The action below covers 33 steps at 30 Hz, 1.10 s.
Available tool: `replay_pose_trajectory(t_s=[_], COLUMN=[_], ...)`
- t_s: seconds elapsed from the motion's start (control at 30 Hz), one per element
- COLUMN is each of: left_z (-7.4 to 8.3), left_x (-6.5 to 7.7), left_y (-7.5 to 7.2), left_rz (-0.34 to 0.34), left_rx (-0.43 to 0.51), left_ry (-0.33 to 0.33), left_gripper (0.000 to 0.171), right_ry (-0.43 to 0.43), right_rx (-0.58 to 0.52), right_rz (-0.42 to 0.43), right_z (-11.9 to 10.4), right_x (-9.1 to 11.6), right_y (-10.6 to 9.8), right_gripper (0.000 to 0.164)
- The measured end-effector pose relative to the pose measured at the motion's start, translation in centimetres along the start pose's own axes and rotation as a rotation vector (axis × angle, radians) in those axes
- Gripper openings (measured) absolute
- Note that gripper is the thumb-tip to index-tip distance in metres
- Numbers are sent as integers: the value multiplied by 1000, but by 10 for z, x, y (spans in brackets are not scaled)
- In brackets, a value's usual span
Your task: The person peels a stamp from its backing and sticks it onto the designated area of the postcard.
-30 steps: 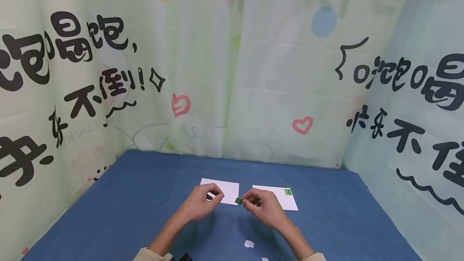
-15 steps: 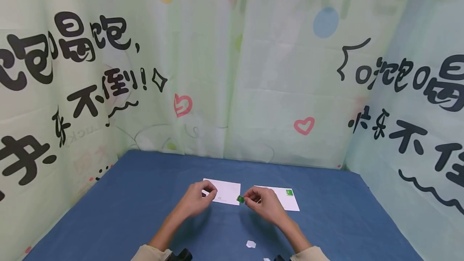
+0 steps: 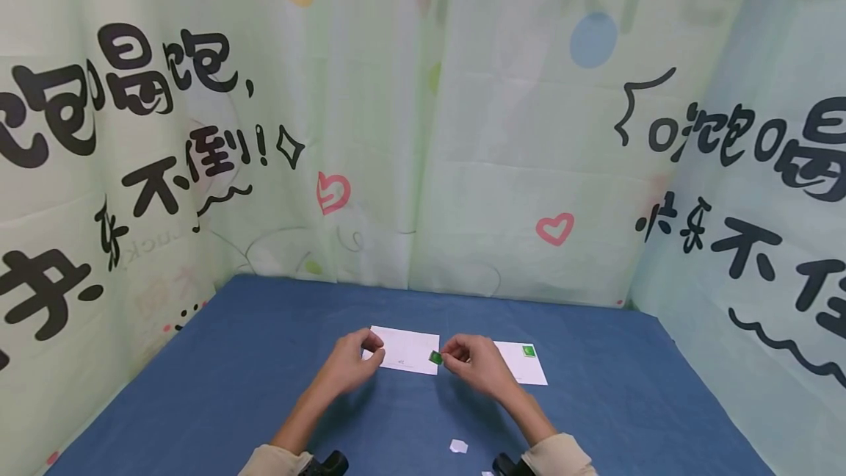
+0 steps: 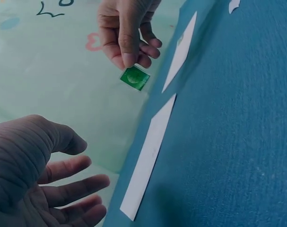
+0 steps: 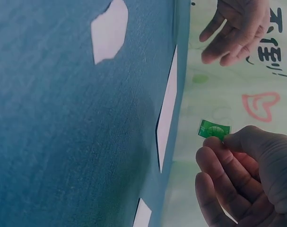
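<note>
My right hand (image 3: 477, 364) pinches a small green stamp (image 5: 213, 129) by one edge between thumb and index finger. In the head view the stamp overlaps the right end of a white envelope (image 3: 410, 350). My left hand (image 3: 350, 362) hovers over that envelope's left end, fingers loosely bent with a gap to the thumb and nothing held. The left wrist view shows the same left hand (image 4: 53, 175) above the table, apart from the stamp. A second white envelope (image 3: 522, 364) lies to the right, partly behind my right hand, with a green stamp (image 3: 529, 351) in its upper right corner.
Torn white paper scraps lie near the front of the blue table (image 3: 264, 358); one paper scrap (image 3: 459, 446) shows whole, another (image 3: 487, 473) is cut by the frame. Printed curtains (image 3: 476, 167) enclose the back and sides.
My left hand has moved left, uncovering more of the left envelope. My right hand keeps hold of the green stamp and has shifted slightly up and left over the last half second.
</note>
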<state>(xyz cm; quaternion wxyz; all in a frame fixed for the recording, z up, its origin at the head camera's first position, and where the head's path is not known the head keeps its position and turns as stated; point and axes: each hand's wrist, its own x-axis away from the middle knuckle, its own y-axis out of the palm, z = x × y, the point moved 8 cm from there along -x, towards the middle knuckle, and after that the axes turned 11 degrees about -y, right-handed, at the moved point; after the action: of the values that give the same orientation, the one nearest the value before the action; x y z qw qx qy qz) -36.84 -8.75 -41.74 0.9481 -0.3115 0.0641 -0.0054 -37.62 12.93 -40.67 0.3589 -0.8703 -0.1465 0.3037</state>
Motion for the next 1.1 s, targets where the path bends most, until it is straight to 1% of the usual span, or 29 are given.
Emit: replay_pose_trajectory(t_s=[0.13,0.37,0.5,0.7,0.83,1.1], left_z=[-7,-16,-19,-21,-23,-30], left_x=[-2,-6,-7,-8,-8,-10], left_y=[2,5,5,4,4,5], left_rz=[0,4,13,42,50,50], left_rx=[-8,-27,-25,-29,-46,-106], left_ry=[-38,-59,-52,-39,-41,-42], left_gripper=[15,17,17,19,21,24], right_ry=[4,-1,1,38,53,44], right_rx=[7,19,28,28,31,31], right_rz=[1,0,-1,-10,-16,-24], right_z=[3,7,9,15,18,19], right_x=[-1,-3,-5,-8,-10,-17], right_y=[1,2,2,4,6,9], right_gripper=[4,3,4,4,4,3])
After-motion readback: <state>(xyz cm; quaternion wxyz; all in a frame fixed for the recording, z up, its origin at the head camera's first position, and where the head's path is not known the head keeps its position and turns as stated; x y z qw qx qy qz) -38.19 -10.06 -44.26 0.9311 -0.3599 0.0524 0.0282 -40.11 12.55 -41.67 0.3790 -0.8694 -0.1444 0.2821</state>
